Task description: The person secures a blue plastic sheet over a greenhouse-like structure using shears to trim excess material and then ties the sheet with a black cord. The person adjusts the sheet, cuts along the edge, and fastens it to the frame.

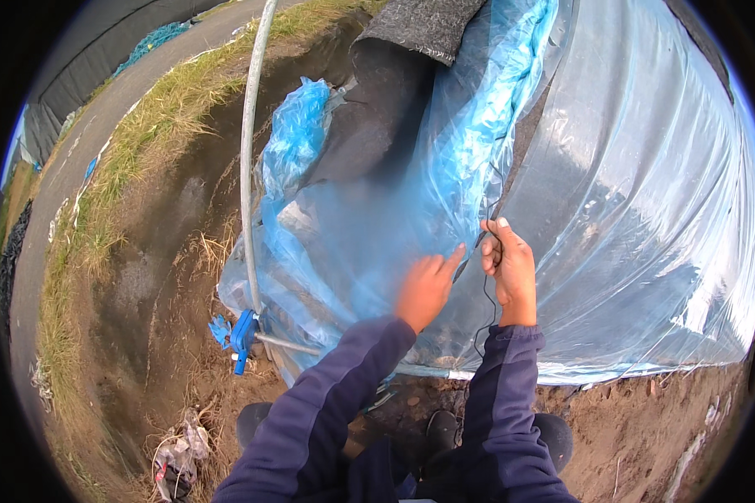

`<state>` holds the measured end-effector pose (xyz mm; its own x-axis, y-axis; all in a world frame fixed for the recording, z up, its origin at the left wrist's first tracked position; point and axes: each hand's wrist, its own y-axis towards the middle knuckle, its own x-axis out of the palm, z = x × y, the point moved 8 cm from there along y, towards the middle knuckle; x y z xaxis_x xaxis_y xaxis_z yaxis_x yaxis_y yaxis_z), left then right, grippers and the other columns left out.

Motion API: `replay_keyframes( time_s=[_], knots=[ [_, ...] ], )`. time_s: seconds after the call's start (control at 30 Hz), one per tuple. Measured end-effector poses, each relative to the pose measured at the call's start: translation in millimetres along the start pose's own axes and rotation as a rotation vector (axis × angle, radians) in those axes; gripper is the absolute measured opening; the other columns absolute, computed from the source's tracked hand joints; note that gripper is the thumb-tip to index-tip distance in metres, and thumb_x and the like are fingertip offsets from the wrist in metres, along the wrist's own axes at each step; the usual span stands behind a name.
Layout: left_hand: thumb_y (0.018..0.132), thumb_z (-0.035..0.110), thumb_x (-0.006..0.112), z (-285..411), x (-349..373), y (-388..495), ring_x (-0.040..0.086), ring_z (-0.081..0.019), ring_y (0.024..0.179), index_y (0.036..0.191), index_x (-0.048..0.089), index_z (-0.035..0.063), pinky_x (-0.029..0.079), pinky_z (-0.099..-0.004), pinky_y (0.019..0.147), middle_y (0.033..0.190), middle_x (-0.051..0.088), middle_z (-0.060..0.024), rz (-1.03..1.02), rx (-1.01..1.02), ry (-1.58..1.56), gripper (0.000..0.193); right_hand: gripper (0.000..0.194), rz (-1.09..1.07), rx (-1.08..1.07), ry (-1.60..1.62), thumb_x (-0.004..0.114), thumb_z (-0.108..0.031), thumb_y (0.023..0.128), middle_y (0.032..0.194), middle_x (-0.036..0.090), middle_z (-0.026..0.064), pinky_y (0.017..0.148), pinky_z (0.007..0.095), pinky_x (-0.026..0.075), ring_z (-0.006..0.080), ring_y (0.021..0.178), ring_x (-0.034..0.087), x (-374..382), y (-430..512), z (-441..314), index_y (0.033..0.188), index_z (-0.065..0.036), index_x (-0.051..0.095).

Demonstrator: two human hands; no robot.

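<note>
My right hand (509,270) pinches a thin black zigzag wire (491,298) between thumb and fingers. The wire's lower length hangs loose toward my right sleeve, and more of it runs upward along the plastic. To its left, my left hand (426,288) is blurred, with its index finger stretched out against the sheet near the wire; whether it grips anything is unclear. Gathered blue translucent plastic film (472,138) rises in folds beyond both hands. On the right, a clear plastic sheet (629,207) is pulled over a curved structure.
An upright metal pipe (250,151) stands at left, with a blue hand-crank winder (243,333) near its foot. Dark grey fabric (418,31) hangs at the top. Bare soil (642,434) surrounds my feet. Crumpled plastic (182,449) lies lower left; grass (145,138) borders a path.
</note>
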<state>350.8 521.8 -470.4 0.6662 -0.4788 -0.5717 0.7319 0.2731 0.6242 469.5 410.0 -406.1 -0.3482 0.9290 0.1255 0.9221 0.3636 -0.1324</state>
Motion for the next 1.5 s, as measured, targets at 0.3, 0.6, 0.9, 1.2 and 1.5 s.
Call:
replay_keyframes(
  time_s=[0.3, 0.6, 0.9, 1.2, 1.5],
  knots=[
    [0.09, 0.028, 0.083, -42.8, -11.6, -17.7, 0.062, -0.0352, 0.111, 0.145, 0.06, 0.009, 0.051, -0.0454, 0.096, 0.121, 0.061, -0.0127, 0.033, -0.08, -0.247, 0.062, 0.023, -0.179, 0.294, 0.478, 0.061, -0.034, 0.113, 0.102, 0.072, 0.0022, 0.058, 0.027, 0.053, 0.0152, 0.076, 0.071, -10.3, 16.7, 94.2, 0.119, -0.013, 0.066],
    [0.086, 0.038, 0.087, -87.9, 29.3, -84.6, 0.06, -0.0385, 0.121, 0.129, 0.063, 0.0033, 0.05, -0.0481, 0.102, 0.127, 0.063, -0.0168, -0.137, -0.467, -0.201, 0.06, 0.049, -0.164, 0.142, -0.145, 0.086, -0.023, 0.095, 0.101, 0.069, 0.0013, 0.058, 0.0225, 0.049, 0.0107, 0.071, 0.067, -17.2, -16.1, 173.4, 0.133, -0.005, 0.062],
    [0.098, 0.017, 0.069, -69.3, 77.3, -100.7, 0.071, -0.0507, 0.093, 0.122, 0.06, -0.0069, 0.056, -0.0527, 0.075, 0.102, 0.072, -0.0283, -0.534, -0.168, 0.06, 0.035, 0.073, 0.253, -0.588, -0.548, 0.091, -0.017, 0.081, 0.132, 0.063, 0.0134, 0.103, 0.0392, 0.051, 0.026, 0.12, 0.061, 15.0, -63.3, 150.4, 0.143, 0.003, 0.058],
    [0.094, 0.023, 0.075, -41.5, 50.5, -95.1, 0.069, -0.0435, 0.104, 0.123, 0.065, 0.0087, 0.054, -0.0503, 0.086, 0.109, 0.073, -0.0198, -0.529, -0.234, -0.293, 0.033, 0.052, 0.056, -0.209, -0.151, 0.067, -0.048, 0.107, 0.093, 0.07, 0.0091, 0.081, 0.0343, 0.053, 0.0163, 0.086, 0.064, 20.0, -27.7, 170.1, 0.111, 0.004, 0.074],
    [0.098, 0.018, 0.074, -13.3, -56.4, 47.1, 0.057, -0.0363, 0.138, 0.14, 0.068, 0.0081, 0.046, -0.0491, 0.114, 0.147, 0.062, -0.016, -0.018, 0.209, 0.025, 0.043, 0.052, -0.136, 0.122, 0.126, 0.062, -0.048, 0.11, 0.109, 0.073, 0.0046, 0.089, 0.0327, 0.053, 0.0145, 0.099, 0.066, 7.0, 11.3, 235.5, 0.126, -0.001, 0.072]
  ],
)
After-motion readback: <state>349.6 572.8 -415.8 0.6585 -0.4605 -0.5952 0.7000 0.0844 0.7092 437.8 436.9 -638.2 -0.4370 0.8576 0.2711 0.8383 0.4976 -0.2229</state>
